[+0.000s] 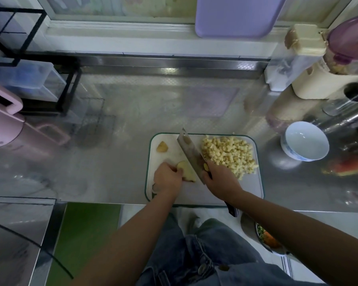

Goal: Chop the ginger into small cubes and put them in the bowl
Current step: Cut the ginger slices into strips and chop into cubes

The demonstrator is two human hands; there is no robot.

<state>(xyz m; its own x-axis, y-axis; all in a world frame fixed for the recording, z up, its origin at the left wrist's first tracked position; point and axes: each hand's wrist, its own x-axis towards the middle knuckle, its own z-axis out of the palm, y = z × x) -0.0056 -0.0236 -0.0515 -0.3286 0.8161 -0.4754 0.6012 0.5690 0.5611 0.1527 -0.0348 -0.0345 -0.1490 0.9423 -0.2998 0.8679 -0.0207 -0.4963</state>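
While the left hand (167,178) grips a ginger piece (186,171) on the board (254,186) at the desk's front edge, the right hand (220,178) grasps the knife (191,154); cubes (228,153) lie beside the blade, the bowl (304,141) near the right edge.

One white green-rimmed cutting board (248,188), one steel cleaver (189,150), two uncut ginger chunks (162,146) (186,168), one heap of pale ginger cubes (228,154), one empty blue-and-white ceramic bowl (304,141).
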